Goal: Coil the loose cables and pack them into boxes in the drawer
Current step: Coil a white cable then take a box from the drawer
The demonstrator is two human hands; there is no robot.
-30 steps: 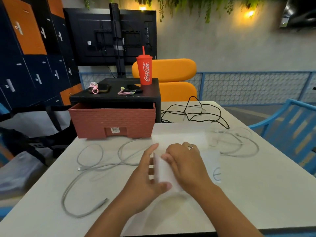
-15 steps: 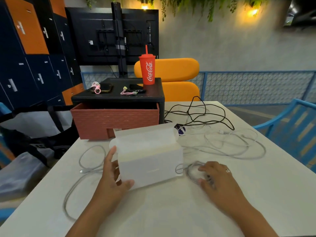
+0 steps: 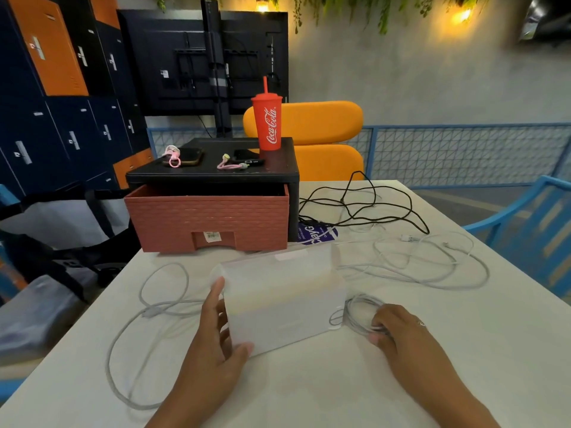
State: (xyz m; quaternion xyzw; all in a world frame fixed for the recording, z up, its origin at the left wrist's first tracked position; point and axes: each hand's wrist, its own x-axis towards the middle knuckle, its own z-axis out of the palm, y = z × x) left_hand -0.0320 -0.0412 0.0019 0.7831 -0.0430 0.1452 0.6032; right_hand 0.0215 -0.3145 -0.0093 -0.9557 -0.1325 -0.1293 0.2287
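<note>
Mid-desk, the left hand (image 3: 216, 344) grips a frosted plastic box (image 3: 284, 301), its contents unclear; the right hand (image 3: 404, 332) clamps a coiled white cable (image 3: 355, 310) beside it. The red plastic tumbler (image 3: 268, 122) reads Coca-Cola.

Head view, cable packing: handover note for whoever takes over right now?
Left hand grips the left end of the translucent box, lid up, on the table.
Right hand grips a coiled white cable beside the box's right end.
Done: one cable coiled, not yet boxed.
Left: box it, then coil the loose white cable at left, the white cables at right and the black cable. Boxes then go into the part-open red drawer.
</note>
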